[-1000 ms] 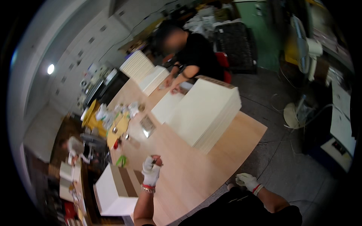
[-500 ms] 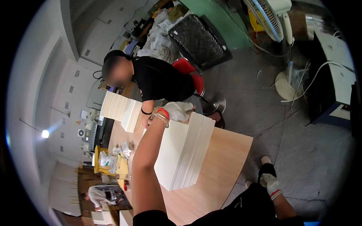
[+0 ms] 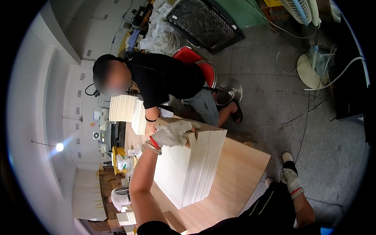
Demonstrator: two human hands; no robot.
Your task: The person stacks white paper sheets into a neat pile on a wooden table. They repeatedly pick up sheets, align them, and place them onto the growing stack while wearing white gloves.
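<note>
A tall stack of white sheets (image 3: pixel 172 168), layered in thick bundles, stands on the light wooden table (image 3: pixel 239 162). My left hand (image 3: pixel 174 135), in a white knitted glove, reaches over the stack's far corner. Its fingers bend round the edge of the uppermost sheets; how many layers they grip is hidden. A red band and a beaded bracelet circle that wrist. Low at the right, my gloved right hand (image 3: pixel 290 179) hangs beside my dark trouser leg, fingers loosely curled, with nothing visible in it.
Across the table a person in black (image 3: pixel 164 78) sits on a red stool (image 3: pixel 188 56), an arm near my left hand. Another white stack (image 3: pixel 122 108) stands beyond. A standing fan (image 3: pixel 309 70) and loose cables occupy the floor at right. Another person (image 3: pixel 120 199) is far left.
The view has shifted. My left hand has come down more over the stack's corner, fingers now round the edge sheets. The seated person leans further forward. My right hand still hangs down.
</note>
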